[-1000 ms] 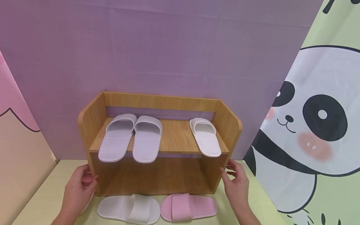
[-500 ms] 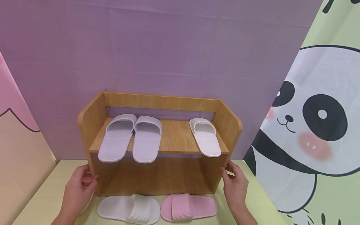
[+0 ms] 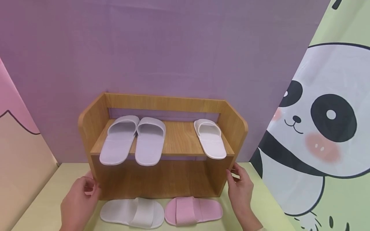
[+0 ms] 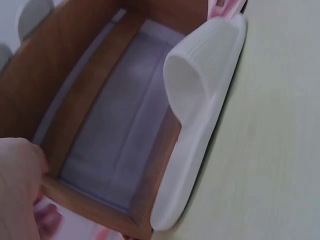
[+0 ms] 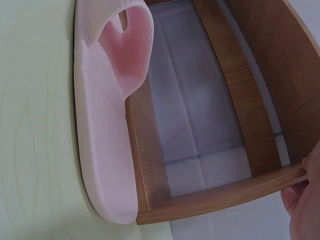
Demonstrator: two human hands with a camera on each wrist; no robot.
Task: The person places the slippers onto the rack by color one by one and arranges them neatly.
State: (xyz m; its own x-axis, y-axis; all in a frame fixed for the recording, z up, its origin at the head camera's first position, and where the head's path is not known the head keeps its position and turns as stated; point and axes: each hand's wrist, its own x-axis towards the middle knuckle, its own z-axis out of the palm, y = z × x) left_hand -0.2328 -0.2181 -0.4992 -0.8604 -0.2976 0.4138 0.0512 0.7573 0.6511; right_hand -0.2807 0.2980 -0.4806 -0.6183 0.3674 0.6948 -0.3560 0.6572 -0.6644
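Brown, wood-grained and two-tiered, the open shoe rack (image 3: 179, 141) was set on the pale yellow table (image 3: 267, 202) between the left hand (image 3: 78, 202) and the right hand (image 3: 241, 190), its long axis running from one to the other; neither was nearer. Its right side panel (image 3: 234, 128) was pinched near the lower front by the right thumb and bent fingers. Whether its left side panel (image 3: 93, 123) was gripped could not be told, the bent left fingers being blurred beside it. Just before the rack, a white ridged-strap slipper (image 3: 127, 212) and a pink ridged-strap slipper (image 3: 195, 211) were laid lengthwise.
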